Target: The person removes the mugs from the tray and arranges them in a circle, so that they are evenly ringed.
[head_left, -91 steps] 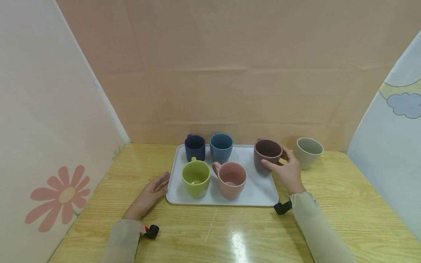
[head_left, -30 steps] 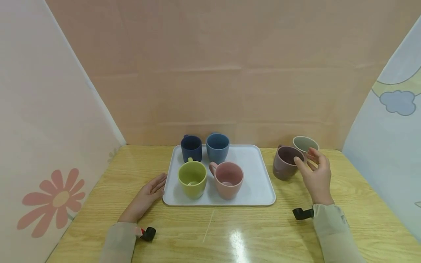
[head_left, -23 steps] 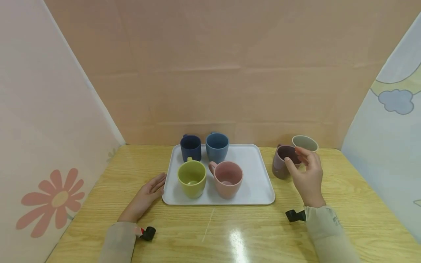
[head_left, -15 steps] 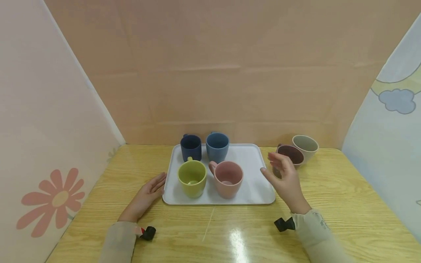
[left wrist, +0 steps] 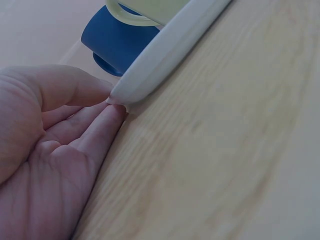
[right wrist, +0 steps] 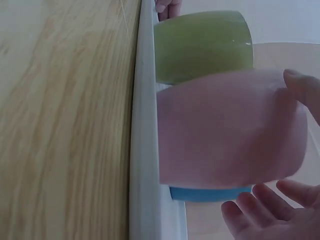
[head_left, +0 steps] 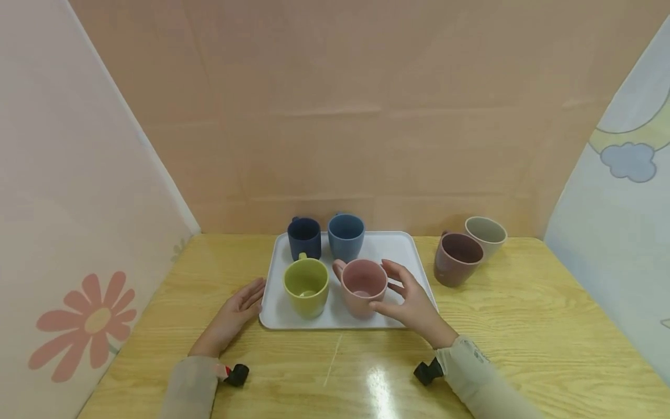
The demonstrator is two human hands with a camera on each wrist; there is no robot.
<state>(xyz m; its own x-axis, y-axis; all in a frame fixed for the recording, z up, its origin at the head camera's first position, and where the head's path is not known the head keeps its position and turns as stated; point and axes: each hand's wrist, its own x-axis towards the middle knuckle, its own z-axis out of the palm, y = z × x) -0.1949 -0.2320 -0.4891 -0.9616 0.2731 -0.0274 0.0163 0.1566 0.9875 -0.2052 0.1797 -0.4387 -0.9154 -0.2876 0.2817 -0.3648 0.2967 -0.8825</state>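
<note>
1. My left hand rests, fingers extended, at the left edge of the tray.
2. My right hand curls round the pink mug, upright on the tray's near half.
3. The mug seems stiff, smooth, breakable; opposite walls below the rim should hold best.
4. It's plain pink, round, its handle towards the tray's far left.

From the middle of the head view, a creased tan backdrop rises at twelve o'clock, and a wood-grain desk spreads at six under a bright glare. The pale wall at nine carries a pink flower toward eight; the second wall, at three, shows a blue cloud
</note>
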